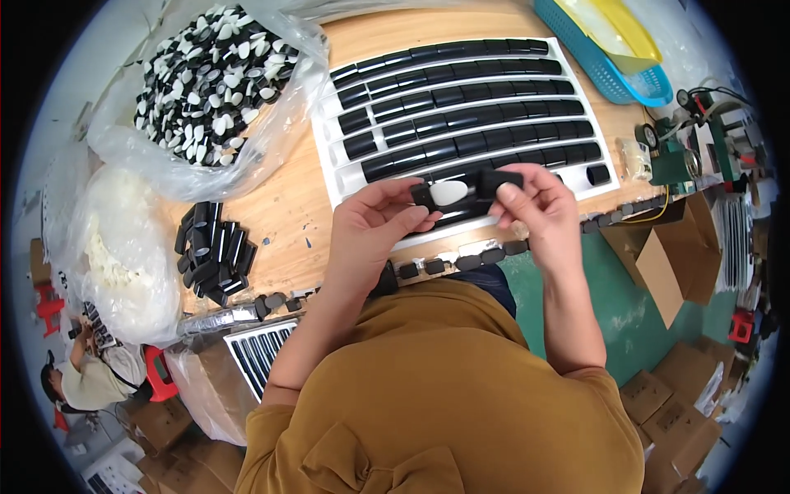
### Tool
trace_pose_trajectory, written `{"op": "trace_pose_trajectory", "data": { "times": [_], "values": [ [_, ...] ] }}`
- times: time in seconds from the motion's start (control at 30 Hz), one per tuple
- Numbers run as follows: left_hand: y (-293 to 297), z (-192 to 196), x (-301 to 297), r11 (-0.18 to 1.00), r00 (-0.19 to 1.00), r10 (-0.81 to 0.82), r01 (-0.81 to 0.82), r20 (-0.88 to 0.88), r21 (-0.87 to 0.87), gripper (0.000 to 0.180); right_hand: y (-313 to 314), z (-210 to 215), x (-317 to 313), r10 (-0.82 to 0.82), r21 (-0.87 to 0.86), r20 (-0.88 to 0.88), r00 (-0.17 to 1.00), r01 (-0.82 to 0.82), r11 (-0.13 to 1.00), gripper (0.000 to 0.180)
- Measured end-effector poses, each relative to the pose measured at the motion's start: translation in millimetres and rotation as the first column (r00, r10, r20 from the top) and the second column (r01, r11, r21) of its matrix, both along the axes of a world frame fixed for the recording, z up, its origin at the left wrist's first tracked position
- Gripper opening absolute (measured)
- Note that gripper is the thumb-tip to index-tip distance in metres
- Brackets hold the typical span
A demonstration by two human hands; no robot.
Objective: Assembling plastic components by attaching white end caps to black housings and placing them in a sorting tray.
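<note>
My left hand (374,224) pinches a small black plastic piece with a white oval face (449,193) between thumb and fingers. A short black tube-like part (497,183) is gripped by my right hand (539,206), close beside the white-faced piece. Whether the two parts touch is hard to make out. Both hands are over the near edge of a white tray (332,165), which holds rows of glossy black cylindrical pieces (461,99). A lone black piece (598,174) sits at the tray's near right corner.
At the far left, a clear plastic bag (284,132) holds a heap of black and white pieces (210,78). Loose black tubes (216,251) are piled nearer. A blue basket (592,58) with a yellow one (634,41) stands far right. Cardboard boxes (671,255) lie below; another person (95,375) sits at left.
</note>
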State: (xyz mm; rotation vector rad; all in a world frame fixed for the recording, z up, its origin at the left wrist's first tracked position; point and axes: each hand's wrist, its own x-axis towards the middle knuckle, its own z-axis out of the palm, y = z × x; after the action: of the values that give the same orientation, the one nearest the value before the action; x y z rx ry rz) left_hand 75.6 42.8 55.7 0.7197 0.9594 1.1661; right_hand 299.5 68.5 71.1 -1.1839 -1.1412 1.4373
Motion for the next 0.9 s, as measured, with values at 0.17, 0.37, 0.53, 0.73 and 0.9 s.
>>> {"op": "trace_pose_trajectory", "data": {
  "times": [0.17, 0.37, 0.53, 0.73, 0.9],
  "values": [
    [-8.8, 8.3, -3.5, 0.998, 0.996, -0.018, 0.023, -0.085, 0.062, 0.034, -3.6, -2.5, -15.8, 0.204, -0.038, -0.041, 0.978, -0.205, 0.978, 0.02],
    [-15.2, 9.0, -8.9, 0.994, 0.98, -0.093, 0.101, -0.174, 0.037, 0.033, -6.8, -3.1, -22.9, 0.387, -0.02, 0.031, 0.922, -0.386, 0.922, 0.02],
    [-17.8, 8.4, -9.1, 0.992, 0.982, -0.11, 0.119, -0.153, 0.049, 0.032, -13.1, 0.0, -23.4, 0.38, -0.114, -0.009, 0.925, -0.379, 0.918, 0.022],
    [-23.3, 11.7, -6.8, 0.994, 0.986, -0.077, 0.088, -0.151, 0.067, 0.031, -24.8, -12.0, -33.5, 0.29, -0.054, -0.127, 0.948, -0.299, 0.953, 0.024],
    [-25.2, 6.3, -12.9, 0.995, 0.984, -0.058, 0.072, -0.167, 0.075, 0.03, -23.0, -18.4, -38.2, 0.316, -0.028, -0.104, 0.943, -0.321, 0.947, 0.025]
  ]
}}
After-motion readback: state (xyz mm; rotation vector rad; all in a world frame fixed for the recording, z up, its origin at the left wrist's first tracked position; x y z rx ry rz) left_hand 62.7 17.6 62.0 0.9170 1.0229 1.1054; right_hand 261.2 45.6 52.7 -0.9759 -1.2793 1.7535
